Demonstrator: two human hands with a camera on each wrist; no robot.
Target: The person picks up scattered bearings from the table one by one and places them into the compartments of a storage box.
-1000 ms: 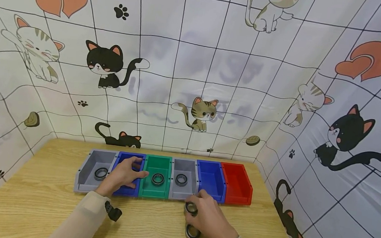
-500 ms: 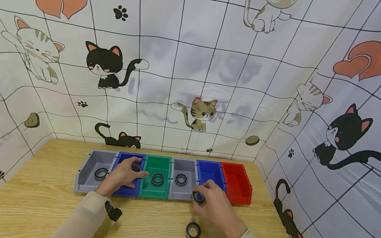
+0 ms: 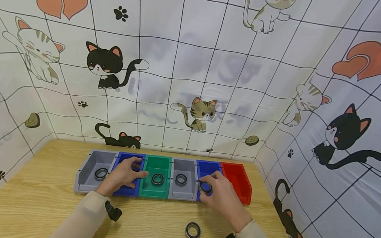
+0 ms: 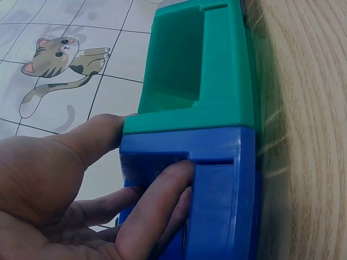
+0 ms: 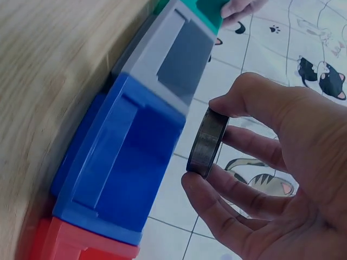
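Note:
My right hand (image 3: pixel 222 195) pinches a ball bearing (image 3: pixel 205 187) between thumb and fingers, over the right-hand blue bin (image 3: pixel 208 167). In the right wrist view the bearing (image 5: pixel 208 142) is seen edge-on, above the bin's opening. My left hand (image 3: pixel 123 175) rests at the left-hand blue bin (image 4: pixel 219 146), its fingers loosely bent inside and the thumb by the wall shared with the green bin (image 4: pixel 190 120). Its fingers mostly hide the inside of that bin. Another bearing (image 3: pixel 192 231) lies flat on the table, in front of the bins.
Single bearings lie in the left grey bin (image 3: pixel 83 177), the green bin and the middle grey bin (image 3: pixel 186 166). A red bin (image 3: pixel 237 180) ends the row at the right. The wooden table (image 3: pixel 147 225) meets a cat-patterned sheet behind and at the sides.
My right hand has lifted one bearing from beside the other on the table and carried it forward and right to the blue bin. The left hand has stayed in place.

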